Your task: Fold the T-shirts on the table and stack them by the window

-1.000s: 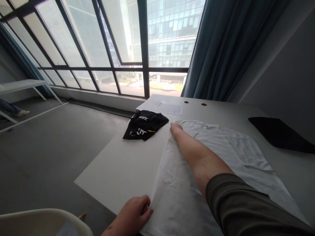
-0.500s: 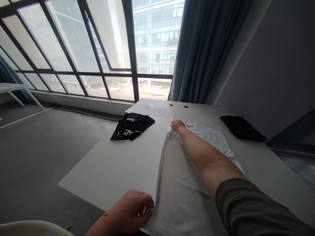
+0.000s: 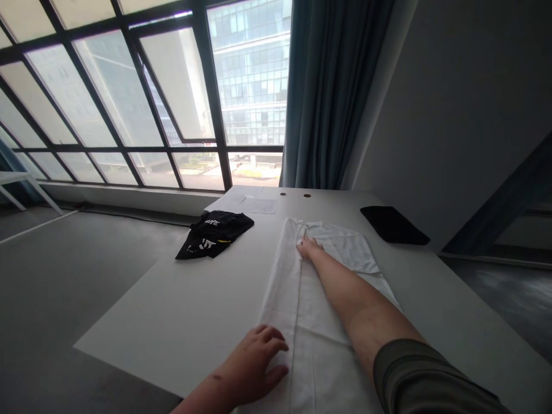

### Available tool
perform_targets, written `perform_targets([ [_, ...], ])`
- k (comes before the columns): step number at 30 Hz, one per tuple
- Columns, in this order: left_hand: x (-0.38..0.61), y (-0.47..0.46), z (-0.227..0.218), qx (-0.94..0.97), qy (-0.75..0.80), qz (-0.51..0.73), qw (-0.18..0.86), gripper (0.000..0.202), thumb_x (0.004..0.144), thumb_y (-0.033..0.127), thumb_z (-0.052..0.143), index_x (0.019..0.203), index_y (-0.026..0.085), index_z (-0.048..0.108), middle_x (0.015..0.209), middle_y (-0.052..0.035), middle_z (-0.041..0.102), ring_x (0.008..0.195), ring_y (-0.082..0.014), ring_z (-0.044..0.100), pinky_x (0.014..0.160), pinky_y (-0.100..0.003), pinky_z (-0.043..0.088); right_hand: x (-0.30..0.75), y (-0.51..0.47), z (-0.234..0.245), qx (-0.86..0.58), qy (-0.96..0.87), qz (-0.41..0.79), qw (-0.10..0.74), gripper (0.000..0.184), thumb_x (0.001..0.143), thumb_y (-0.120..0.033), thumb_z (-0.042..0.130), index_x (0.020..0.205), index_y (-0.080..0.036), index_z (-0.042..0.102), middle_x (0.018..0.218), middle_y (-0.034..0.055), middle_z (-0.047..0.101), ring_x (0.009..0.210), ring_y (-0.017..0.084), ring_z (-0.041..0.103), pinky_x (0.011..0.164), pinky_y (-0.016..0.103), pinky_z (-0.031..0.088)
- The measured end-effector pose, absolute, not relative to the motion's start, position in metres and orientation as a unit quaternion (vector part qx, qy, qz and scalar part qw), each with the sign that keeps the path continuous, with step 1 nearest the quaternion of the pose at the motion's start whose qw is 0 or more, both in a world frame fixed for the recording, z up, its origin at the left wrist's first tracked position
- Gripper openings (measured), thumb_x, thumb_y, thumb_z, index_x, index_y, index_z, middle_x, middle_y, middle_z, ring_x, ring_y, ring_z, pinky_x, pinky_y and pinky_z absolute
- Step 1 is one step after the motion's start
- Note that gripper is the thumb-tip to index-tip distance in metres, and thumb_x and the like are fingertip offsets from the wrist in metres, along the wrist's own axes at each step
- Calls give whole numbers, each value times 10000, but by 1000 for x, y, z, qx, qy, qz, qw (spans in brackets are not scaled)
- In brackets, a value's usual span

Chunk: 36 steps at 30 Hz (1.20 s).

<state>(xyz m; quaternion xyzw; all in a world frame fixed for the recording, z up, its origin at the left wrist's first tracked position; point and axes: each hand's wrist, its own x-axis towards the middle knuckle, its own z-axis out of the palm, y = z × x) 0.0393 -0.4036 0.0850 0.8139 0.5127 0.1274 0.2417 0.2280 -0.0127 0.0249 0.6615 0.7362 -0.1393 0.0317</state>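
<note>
A white garment (image 3: 319, 322), maybe a shirt, lies lengthwise on the white table (image 3: 194, 310). Its left side is folded over, with a long straight edge running down from my right hand past my left. My right hand (image 3: 309, 247) rests at the far end of this fold, fingers spread over the fabric and pressing on it. Nearer to me, my left hand (image 3: 261, 362) is open beside the fold's edge, its fingers and thumb apart over the cloth. The near end of the garment runs out of the picture.
A black garment with white lettering (image 3: 213, 233) lies on the table to the left. At the back are sheets of paper (image 3: 256, 205) and two round holes. A flat black item (image 3: 394, 224) lies at the right, with a blue curtain (image 3: 332, 98) behind the table.
The garment's left edge, gripped and raised before, now lies flat, folded over to the right. Both hands have let go and spread their fingers. The view has shifted a little.
</note>
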Motion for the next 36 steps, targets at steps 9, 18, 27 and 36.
perform_targets([
  [9, 45, -389, 19, 842, 522, 63, 123, 685, 984, 405, 579, 1627, 338, 353, 1727, -48, 233, 1592, -335, 211, 1283, -561, 257, 235, -8, -13, 660, 741, -122, -16, 667, 1057, -503, 215, 1684, -284, 167, 1764, 57, 79, 1604, 296, 64, 1250, 589, 48],
  [18, 40, -360, 15, 840, 528, 63, 107, 666, 1012, 451, 535, 1636, 350, 327, 1730, -40, 229, 1599, -321, 190, 1285, -575, 232, 230, 23, -19, 656, 745, -112, -36, 660, 1056, -480, 186, 1683, -276, 177, 1760, 43, 120, 1599, 300, 76, 1252, 594, 38],
  [27, 35, -356, 12, 845, 518, 78, 107, 661, 1016, 440, 529, 1637, 339, 326, 1731, -60, 224, 1601, -328, 181, 1287, -578, 219, 226, 25, -10, 629, 769, -97, -65, 676, 1059, -481, 262, 1669, -193, 229, 1748, 118, 147, 1583, 329, 138, 1259, 584, 101],
  [36, 34, -357, 14, 843, 518, 92, 108, 629, 997, 421, 554, 1602, 329, 405, 1712, -66, 292, 1584, -326, 245, 1281, -569, 236, 322, -74, -6, 490, 861, -80, -107, 594, 1011, -422, 461, 1570, -223, 475, 1722, 71, 263, 1611, 311, 94, 1290, 527, 182],
])
